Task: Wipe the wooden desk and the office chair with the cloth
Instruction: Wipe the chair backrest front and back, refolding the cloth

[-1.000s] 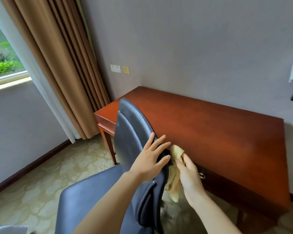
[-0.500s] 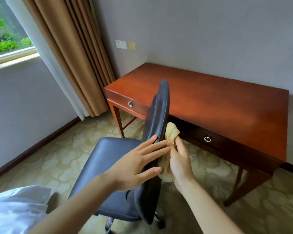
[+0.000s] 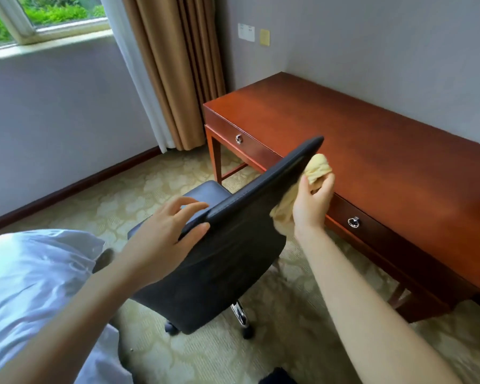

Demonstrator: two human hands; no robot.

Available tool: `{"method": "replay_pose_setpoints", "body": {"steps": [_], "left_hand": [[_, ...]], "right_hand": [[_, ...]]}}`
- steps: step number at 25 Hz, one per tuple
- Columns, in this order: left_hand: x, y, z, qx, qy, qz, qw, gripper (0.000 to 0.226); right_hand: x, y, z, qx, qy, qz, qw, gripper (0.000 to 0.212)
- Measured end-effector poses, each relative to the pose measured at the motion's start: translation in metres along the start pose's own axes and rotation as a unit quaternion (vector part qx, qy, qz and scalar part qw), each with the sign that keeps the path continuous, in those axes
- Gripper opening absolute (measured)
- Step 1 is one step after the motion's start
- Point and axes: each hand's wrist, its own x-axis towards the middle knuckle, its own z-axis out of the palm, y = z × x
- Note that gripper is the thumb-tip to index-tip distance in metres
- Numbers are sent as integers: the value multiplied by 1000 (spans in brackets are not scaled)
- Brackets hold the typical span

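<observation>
Where the cloth sits: the pale yellow cloth [image 3: 317, 169] is bunched in the right hand [image 3: 312, 200], against the desk-facing side of the chair's backrest near its upper far corner; a loose tail hangs below the palm.
Right hand: fingers and thumb curl round the wad of cloth and pinch it; the bare forearm reaches in from the lower right.
Left hand: the left hand [image 3: 164, 239] is at the near corner of the backrest's top edge, with its fingers spread and slightly bent above the edge and its thumb lying against the black surface.
Office chair: the black office chair [image 3: 233, 267] stands between the person and the desk; its backrest is tilted, so its top edge runs diagonally up to the right. The seat [image 3: 205, 191] shows beyond it, and a chrome base [image 3: 240, 314] with castors shows below.
Wooden desk: the reddish wooden desk [image 3: 385, 162] stands just behind the chair, along the grey wall. Two drawers face the room, each with a metal ring pull [image 3: 239, 138].
Room: the tan curtain [image 3: 178, 65] hangs in the corner to the desk's left, beside a window [image 3: 39, 18] with greenery outside.
Floor: patterned beige carpet [image 3: 139, 189].
Near corner: rumpled white fabric [image 3: 25, 286] fills the lower left.
</observation>
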Motion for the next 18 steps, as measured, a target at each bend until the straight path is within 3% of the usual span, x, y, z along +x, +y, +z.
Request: {"method": "replay_pose_setpoints", "body": {"steps": [5,10,15,18], "left_hand": [[-2,-14,14,53,23,-101,993,65],[-7,-31,2,25,31,-133,990,68],[-9,-35,-5,-6,19,-162,987,56],[-12,-36,-4,12,16,-167,986,54]], "right_hand": [[77,-13,13,18,81,97,992,46],[23,-15,36,114,197,27,973,30],[-63,-12,49,128,145,-49,980,14],[-102,-4,49,19,64,-200,977,13]]}}
